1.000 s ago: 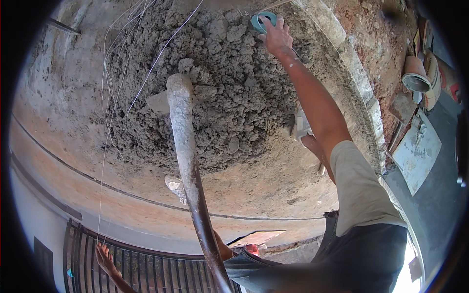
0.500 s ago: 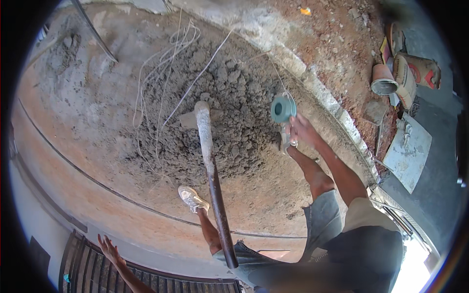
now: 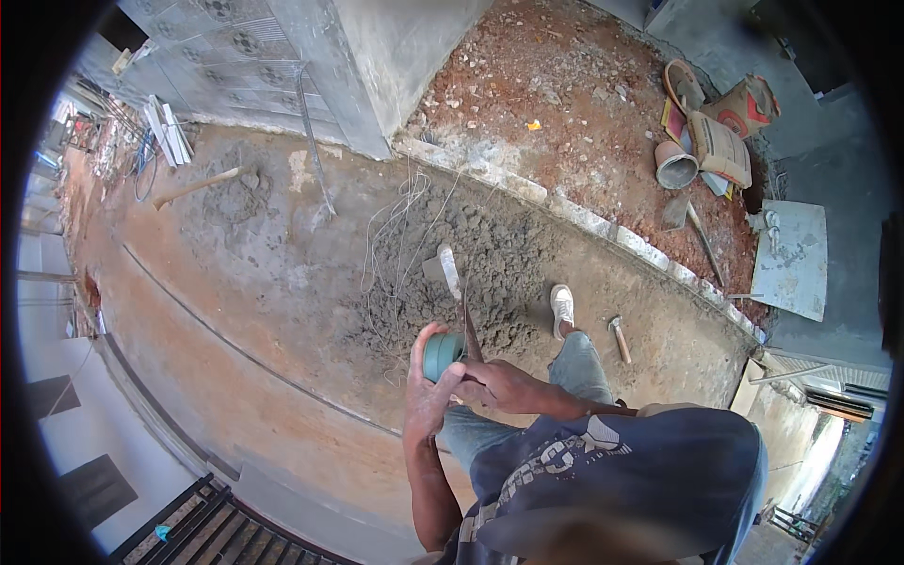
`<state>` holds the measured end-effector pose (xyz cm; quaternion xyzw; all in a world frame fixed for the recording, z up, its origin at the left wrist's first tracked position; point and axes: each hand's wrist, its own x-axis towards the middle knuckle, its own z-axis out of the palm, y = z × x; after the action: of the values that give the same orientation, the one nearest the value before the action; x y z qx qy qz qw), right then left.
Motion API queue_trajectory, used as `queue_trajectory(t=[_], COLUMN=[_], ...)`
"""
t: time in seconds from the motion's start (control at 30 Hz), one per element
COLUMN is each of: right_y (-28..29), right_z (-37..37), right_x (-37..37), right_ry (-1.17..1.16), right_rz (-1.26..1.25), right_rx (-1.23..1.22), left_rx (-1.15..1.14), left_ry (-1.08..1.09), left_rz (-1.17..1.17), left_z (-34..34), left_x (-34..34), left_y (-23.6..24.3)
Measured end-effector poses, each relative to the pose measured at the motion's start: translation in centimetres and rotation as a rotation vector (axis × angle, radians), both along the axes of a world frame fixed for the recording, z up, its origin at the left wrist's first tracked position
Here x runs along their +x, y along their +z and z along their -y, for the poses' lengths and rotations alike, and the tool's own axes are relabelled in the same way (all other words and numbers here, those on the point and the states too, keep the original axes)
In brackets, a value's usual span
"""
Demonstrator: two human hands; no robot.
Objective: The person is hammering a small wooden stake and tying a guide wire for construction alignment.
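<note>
My left hand (image 3: 426, 394) is wrapped round a green reel of string (image 3: 443, 357), held in front of my body. Just right of the reel, my right hand (image 3: 501, 384) has its fingers closed by the left thumb; what they grip is hidden. A hoe (image 3: 450, 270) stands with its whitened end in a heap of wet grey mortar (image 3: 513, 273). Its handle runs up toward my right hand, and I cannot tell whether they touch. Loose pale string (image 3: 369, 247) lies in loops over the heap's left side.
A hammer (image 3: 619, 341) lies right of my shoe. Beyond a low kerb (image 3: 629, 239) are a bucket (image 3: 677, 168), sacks (image 3: 718, 146), a shovel (image 3: 704, 240) and a pale board (image 3: 793, 264). Another wooden handle (image 3: 200, 186) lies far left. A dark railing (image 3: 212, 527) stands lower left.
The reel has come from the right side to in front of my body. My left hand, earlier empty and spread at lower left, now holds it; my right hand has closed beside it.
</note>
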<state>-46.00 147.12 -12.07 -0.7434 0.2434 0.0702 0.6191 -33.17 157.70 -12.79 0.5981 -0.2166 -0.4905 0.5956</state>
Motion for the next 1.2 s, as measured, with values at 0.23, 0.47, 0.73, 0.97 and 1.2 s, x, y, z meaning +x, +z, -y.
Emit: queue_trajectory(t=[0.23,0.47,0.73,0.97,1.2], right_y=[4.1,11.7,15.8,26.5,32.7], right_z=[4.5,9.3,8.9,11.6,6.8], right_x=[-4.2,-7.4,-3.2,-6.2,-5.4], right_ry=[-0.145,-0.123,0.375,0.147,0.587], right_rz=[0.321,0.381,0.254,0.755,0.465], right_rx=[-0.169,-0.675,-0.048,-0.614,-1.364], left_rx=[0.032,-0.328,-0.245,-0.100,-0.754], left_ry=[0.333,0.182,0.183,0.449,0.793], left_rz=[-0.168,-0.460,-0.074,0.014,-0.361], left_z=[0.4,1.3,-3.8,-8.2,-14.0], left_x=[-3.6,-3.8,-3.0,-2.2,-1.1], left_y=[7.8,12.1,16.9,14.1,13.2])
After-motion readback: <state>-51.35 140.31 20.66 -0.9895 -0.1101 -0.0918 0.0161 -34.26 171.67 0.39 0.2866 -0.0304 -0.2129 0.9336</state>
